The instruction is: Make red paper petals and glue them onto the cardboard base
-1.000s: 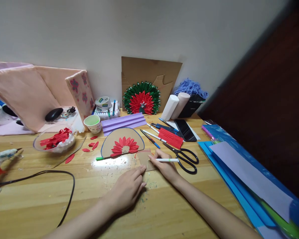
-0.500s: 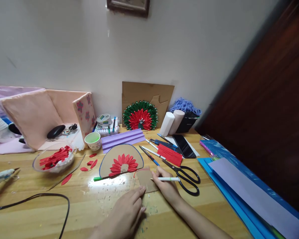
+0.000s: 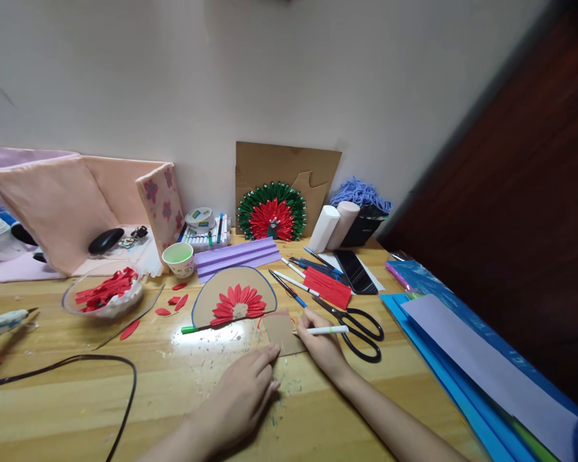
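My right hand [image 3: 320, 343] is closed around a white pen [image 3: 328, 330], whose tip rests at the right edge of a small brown cardboard piece [image 3: 282, 331] on the wooden table [image 3: 173, 385]. My left hand [image 3: 243, 394] lies on the table with its fingers curled, the fingertips touching the lower left corner of that piece. Just behind it sits a half-round cardboard fan [image 3: 234, 298] with a blue outline and red paper petals glued on. A green marker [image 3: 192, 328] lies along the fan's lower left edge.
Black scissors [image 3: 354, 322], red folded paper [image 3: 326, 287], pens and a phone [image 3: 355, 271] lie right of my hand. Blue and lilac sheets [image 3: 467, 359] cover the right side. A glass bowl of red petals [image 3: 103, 292], a glue gun [image 3: 0, 324] and its black cable [image 3: 101, 372] sit left.
The camera tilted up and then partly back down. Both hands stay at the small cardboard piece, the right one still holding the pen.
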The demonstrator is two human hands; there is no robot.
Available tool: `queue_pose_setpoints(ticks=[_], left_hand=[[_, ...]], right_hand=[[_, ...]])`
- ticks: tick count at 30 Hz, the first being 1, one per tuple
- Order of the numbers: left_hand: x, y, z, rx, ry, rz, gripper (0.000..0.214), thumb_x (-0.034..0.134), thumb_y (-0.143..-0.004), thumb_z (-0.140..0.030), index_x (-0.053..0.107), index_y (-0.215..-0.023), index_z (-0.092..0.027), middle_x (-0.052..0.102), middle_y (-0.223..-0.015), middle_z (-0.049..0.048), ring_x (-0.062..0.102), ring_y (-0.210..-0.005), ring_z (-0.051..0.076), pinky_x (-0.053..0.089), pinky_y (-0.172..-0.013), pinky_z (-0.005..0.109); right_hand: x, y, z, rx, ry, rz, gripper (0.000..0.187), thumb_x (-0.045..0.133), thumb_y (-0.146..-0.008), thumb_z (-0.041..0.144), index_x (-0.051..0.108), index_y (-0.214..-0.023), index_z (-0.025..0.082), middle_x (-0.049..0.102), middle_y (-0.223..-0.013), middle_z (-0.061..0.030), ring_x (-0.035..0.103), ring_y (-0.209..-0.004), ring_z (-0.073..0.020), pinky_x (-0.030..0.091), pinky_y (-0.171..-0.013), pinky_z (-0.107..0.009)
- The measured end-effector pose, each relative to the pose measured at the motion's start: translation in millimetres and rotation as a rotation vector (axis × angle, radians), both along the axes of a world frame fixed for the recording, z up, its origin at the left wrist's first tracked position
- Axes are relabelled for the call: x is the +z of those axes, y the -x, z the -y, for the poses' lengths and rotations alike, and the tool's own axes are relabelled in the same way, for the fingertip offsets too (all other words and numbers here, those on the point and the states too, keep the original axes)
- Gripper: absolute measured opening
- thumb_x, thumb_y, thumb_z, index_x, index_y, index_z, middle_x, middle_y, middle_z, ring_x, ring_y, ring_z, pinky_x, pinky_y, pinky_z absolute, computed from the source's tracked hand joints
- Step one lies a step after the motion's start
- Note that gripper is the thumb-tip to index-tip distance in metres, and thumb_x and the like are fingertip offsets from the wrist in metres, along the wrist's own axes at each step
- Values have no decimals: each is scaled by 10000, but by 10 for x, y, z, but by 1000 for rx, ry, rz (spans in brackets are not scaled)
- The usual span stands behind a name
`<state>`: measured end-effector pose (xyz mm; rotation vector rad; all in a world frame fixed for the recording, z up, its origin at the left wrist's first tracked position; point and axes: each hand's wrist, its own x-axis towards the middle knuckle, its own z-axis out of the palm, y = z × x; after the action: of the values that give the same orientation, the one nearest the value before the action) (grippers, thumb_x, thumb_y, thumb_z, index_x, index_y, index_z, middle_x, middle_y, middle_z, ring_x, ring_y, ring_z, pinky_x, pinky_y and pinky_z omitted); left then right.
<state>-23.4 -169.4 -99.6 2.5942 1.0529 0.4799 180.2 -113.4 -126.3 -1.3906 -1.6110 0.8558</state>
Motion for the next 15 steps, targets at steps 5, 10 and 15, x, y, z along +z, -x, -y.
queue_pose_setpoints(ticks=[5,10,15], left_hand=[[7,-3,-8,-9,20,-41,306,372,-926,-232,576,-1106,-93,532,-1313,158,509,-1209,257,450,-1014,409],[-11,-5,-25,-9,25,-28,292,369,-929,-235,580,-1083,-105,527,-1319,150,507,-1209,254,446,-1016,416],[-19,-5,-25,-14,36,-4,267,381,-925,-228,589,-1049,-116,530,-1314,151,518,-1197,257,459,-999,425]], right_hand=[[-12,-8,3,-5,13,-65,300,502,-817,281,327,-582,217,350,-544,57,401,-532,-115,336,-534,-231],[-16,-10,5,-19,16,-123,322,477,-847,299,299,-589,223,329,-562,57,410,-531,-113,388,-562,-238],[1,-15,15,-16,28,-95,320,478,-834,277,289,-582,223,311,-549,61,440,-536,-115,397,-571,-238]])
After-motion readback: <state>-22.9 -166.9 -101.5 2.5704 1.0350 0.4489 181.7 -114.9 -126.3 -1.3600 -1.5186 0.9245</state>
